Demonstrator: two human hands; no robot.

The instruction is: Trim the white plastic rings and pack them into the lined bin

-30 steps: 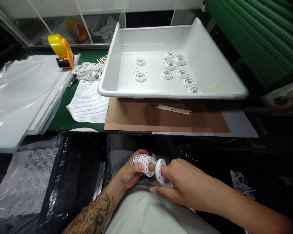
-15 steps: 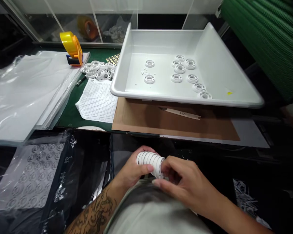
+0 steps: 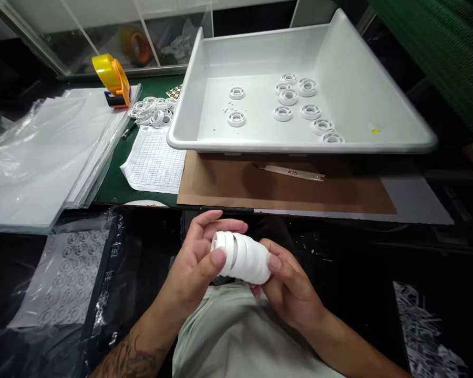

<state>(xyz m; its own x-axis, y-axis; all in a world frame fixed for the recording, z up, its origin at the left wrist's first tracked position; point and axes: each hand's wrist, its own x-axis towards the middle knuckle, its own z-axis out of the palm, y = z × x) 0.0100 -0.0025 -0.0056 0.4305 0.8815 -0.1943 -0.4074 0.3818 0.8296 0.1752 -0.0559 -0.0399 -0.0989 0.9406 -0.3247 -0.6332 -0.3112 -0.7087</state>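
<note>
A stack of white plastic rings lies sideways between my two hands, above my lap. My left hand grips its left end, the thumb pressed on the rings and the upper fingers partly lifted. At the other end, my right hand is closed round the rings with its thumb on top. A narrow gap shows between the rings near the left end. Beyond the hands, the white tray holds several similar loose rings and small white scraps.
A knife-like tool marked A16 lies on brown cardboard. To the left are a printed sheet, a heap of rings, a tape dispenser and plastic bags. Bagged rings sit lower left, white scraps lower right.
My right hand has gone from fingering the stack's end to gripping it. The left fingers have loosened and lifted, and the stack has turned so its left end shows. The view has shifted slightly.
</note>
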